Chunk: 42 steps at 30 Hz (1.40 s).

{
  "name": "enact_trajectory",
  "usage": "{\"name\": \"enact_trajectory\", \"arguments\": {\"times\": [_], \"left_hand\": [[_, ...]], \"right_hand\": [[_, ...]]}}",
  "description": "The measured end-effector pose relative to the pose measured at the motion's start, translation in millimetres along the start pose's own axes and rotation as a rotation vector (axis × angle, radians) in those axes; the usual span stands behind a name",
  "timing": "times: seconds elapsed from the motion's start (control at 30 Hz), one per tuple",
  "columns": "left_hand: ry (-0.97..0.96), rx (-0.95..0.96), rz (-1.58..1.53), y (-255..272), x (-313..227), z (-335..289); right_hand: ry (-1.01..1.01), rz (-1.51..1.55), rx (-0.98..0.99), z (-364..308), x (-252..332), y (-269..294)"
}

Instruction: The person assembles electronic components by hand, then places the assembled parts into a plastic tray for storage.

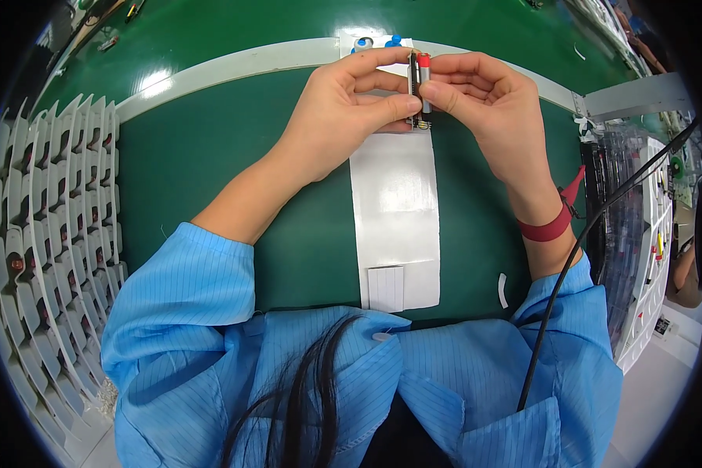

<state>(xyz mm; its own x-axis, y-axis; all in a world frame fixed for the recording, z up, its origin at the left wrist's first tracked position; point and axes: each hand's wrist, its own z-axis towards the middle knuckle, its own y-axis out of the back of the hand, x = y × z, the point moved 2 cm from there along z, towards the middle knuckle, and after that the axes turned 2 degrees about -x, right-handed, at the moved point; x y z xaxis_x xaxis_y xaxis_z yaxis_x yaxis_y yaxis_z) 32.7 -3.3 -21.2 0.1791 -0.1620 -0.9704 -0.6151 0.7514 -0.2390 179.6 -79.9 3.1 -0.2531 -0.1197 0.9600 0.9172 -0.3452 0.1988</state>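
My left hand (337,105) is closed on a slim dark part (413,76), held on edge between thumb and fingers. Small metal pieces like springs show at that part's lower end, so it looks like a battery holder. Pinched in my right hand (495,101) is a small battery (424,69), silver with a red end, standing upright along the dark part. Whether it is seated inside cannot be told from here. Both hands are above the far end of a long white glossy strip (395,195).
A small white lined paper (386,288) lies on the strip's near end, over a green mat (304,226). Stacked white trays (54,195) stand left; clear plastic trays (620,187) stand right. A black cable (593,226) crosses my right side. Blue-topped items (364,44) sit beyond my hands.
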Motion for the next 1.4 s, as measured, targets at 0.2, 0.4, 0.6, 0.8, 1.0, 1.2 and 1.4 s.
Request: {"name": "enact_trajectory", "arguments": {"times": [0.2,0.4,0.6,0.8,1.0,1.2,1.4], "left_hand": [[-0.005,0.007,-0.017,1.1,0.4,0.0],[-0.012,0.005,-0.001,0.6,1.2,-0.2],[-0.031,-0.006,0.006,-0.5,2.6,-1.6],[-0.042,-0.003,0.004,0.2,0.9,-2.2],[-0.038,0.004,0.007,-0.2,4.9,-1.4],[-0.154,0.012,0.147,-4.3,12.8,-5.2],[-0.108,0.112,0.200,-12.6,0.9,-9.9]], "right_hand": [[0.047,-0.016,-0.014,-2.2,1.3,-3.0],[0.047,-0.018,-0.014,-2.6,1.8,-2.9],[0.060,-0.034,-0.015,-3.1,1.2,-3.0],[0.059,-0.043,-0.013,-2.6,2.8,-3.8],[0.072,-0.029,-0.012,-1.8,-2.4,-2.0],[0.014,-0.025,-0.044,-1.0,4.5,-3.2],[-0.087,-0.016,-0.028,-3.6,7.1,-3.0]]}}
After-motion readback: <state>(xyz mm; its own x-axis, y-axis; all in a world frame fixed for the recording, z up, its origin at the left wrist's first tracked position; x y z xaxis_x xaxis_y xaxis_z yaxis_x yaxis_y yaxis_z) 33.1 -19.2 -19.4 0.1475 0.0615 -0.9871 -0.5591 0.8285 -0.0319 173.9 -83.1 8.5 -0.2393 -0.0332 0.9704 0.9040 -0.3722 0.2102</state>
